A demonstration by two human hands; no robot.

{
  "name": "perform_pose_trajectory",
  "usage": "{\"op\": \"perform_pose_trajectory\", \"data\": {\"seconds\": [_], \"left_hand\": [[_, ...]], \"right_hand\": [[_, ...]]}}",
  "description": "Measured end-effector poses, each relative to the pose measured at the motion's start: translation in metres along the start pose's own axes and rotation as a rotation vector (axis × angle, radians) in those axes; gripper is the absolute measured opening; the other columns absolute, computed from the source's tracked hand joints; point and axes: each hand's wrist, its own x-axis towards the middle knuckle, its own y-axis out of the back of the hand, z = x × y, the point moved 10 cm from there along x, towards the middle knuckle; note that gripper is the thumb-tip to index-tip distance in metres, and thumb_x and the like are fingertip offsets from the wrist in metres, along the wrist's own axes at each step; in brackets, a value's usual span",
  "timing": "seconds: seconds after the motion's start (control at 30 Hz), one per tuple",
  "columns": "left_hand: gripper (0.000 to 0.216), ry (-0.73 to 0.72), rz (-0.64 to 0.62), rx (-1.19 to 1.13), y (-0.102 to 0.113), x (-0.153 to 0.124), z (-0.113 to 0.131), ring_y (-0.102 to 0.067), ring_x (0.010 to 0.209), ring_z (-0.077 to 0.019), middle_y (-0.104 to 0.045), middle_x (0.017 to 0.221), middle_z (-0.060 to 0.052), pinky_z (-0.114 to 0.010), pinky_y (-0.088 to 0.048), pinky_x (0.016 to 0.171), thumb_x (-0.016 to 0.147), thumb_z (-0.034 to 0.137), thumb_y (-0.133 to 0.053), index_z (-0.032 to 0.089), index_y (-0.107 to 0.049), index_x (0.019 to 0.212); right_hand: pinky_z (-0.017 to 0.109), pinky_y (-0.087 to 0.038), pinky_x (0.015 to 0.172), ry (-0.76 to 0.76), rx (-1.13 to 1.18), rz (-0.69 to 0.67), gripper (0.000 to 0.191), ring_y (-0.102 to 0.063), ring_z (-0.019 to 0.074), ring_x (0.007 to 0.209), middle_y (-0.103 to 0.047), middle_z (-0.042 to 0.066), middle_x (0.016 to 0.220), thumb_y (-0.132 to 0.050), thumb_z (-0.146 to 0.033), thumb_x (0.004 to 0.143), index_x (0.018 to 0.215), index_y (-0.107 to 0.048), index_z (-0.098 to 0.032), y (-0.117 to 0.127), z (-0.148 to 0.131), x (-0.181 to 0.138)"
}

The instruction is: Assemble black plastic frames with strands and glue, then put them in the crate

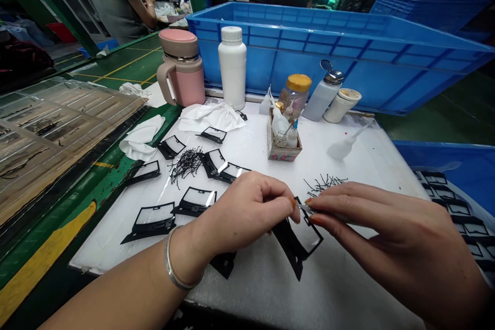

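Note:
My left hand (247, 211) is closed in a pinch on a black plastic frame with a clear window (299, 240), held just above the white work mat (251, 289). My right hand (386, 237) is closed too, its fingertips meeting the left ones at the frame's top edge and gripping a thin silver tool, perhaps tweezers (305, 208). Several similar black frames (154, 219) lie on the mat to the left. One pile of thin black wire pieces (187, 162) lies among them and another pile (325, 183) lies just beyond my right hand.
A pink mug (181, 67), white bottle (232, 67), yellow-lidded jar (296, 93), dispenser bottle (325, 93) and small box of tools (282, 142) stand behind. Blue crates (386, 56) sit at the back and right. Clear trays (50, 124) lie left. Two people work beyond.

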Motion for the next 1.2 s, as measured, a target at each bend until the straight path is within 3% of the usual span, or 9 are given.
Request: {"op": "perform_pose_trajectory", "data": {"seconds": [1.2], "left_hand": [[0.024,-0.020,-0.004,0.031,-0.0006,-0.0007,0.0021,-0.054,0.068,-0.0139,-0.063,0.069,-0.001,-0.023,-0.039,0.064,0.085,0.022,-0.051,0.015,-0.072,0.077]], "right_hand": [[0.024,-0.050,0.061,-0.017,0.003,0.000,0.012,-0.068,0.0143,0.074,-0.073,-0.001,0.090,-0.063,-0.020,0.087,0.093,-0.070,-0.026,-0.0006,0.0013,-0.0011]]}}
